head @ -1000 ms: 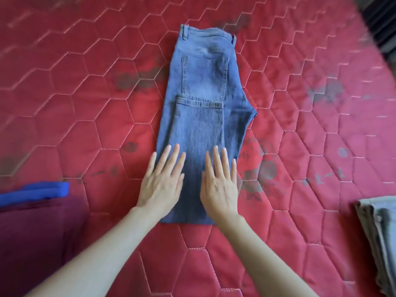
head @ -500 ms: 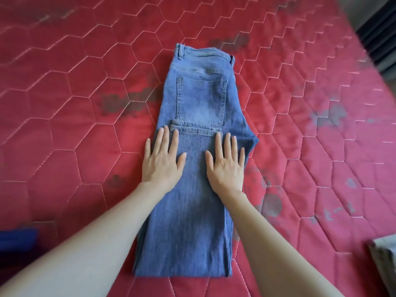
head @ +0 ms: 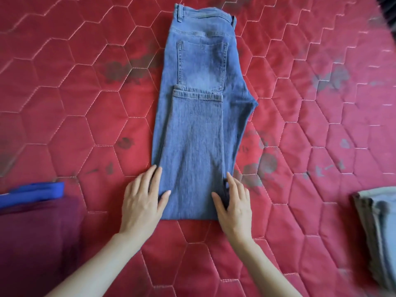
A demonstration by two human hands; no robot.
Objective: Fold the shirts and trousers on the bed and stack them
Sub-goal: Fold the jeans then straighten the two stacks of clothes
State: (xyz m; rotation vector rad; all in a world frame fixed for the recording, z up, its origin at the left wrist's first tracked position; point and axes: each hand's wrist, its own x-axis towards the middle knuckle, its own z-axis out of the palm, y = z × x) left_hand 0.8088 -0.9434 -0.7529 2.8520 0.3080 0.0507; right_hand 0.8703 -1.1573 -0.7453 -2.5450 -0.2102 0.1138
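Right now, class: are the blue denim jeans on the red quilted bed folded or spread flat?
Folded. The blue denim jeans are doubled: the leg hems lie just below the back pocket.

We note a red quilted bedspread point(head: 85, 108) stitched in pale hexagons, filling nearly the whole view. Grey-dark smudges mark it in patches. Dark blurred slats point(head: 389, 11) at upper right. Light even, soft.
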